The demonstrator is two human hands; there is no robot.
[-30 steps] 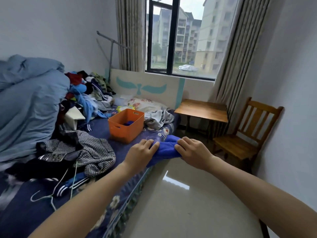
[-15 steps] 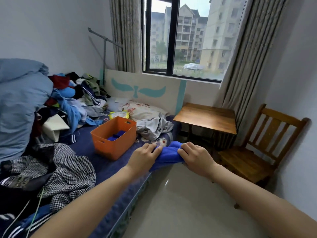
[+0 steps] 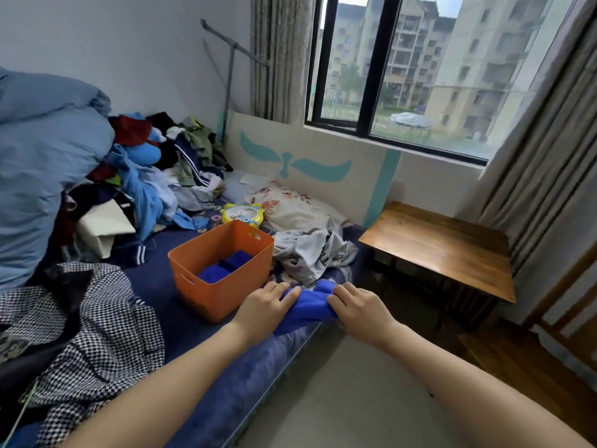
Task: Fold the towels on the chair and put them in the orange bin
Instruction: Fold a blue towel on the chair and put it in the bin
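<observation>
A blue towel (image 3: 310,306), folded small, lies on the bed edge between my hands. My left hand (image 3: 263,310) grips its left end with curled fingers. My right hand (image 3: 358,310) grips its right end the same way. The orange bin (image 3: 223,292) stands on the bed just left of and behind the towel, with folded blue towels (image 3: 226,266) inside it. The wooden chair (image 3: 549,357) is at the far right, partly cut off by the frame edge; its visible seat is bare.
A wooden side table (image 3: 442,253) stands right of the bed. A grey garment (image 3: 310,253) lies behind the towel. A checked garment (image 3: 97,334), a clothes heap (image 3: 155,169) and a blue duvet (image 3: 42,176) fill the left. A yellow fan (image 3: 242,215) lies behind the bin.
The view has swung left and down, toward the bin; the chair has slid to the frame's right edge. Both hands keep their hold on the blue towel on the bed edge.
</observation>
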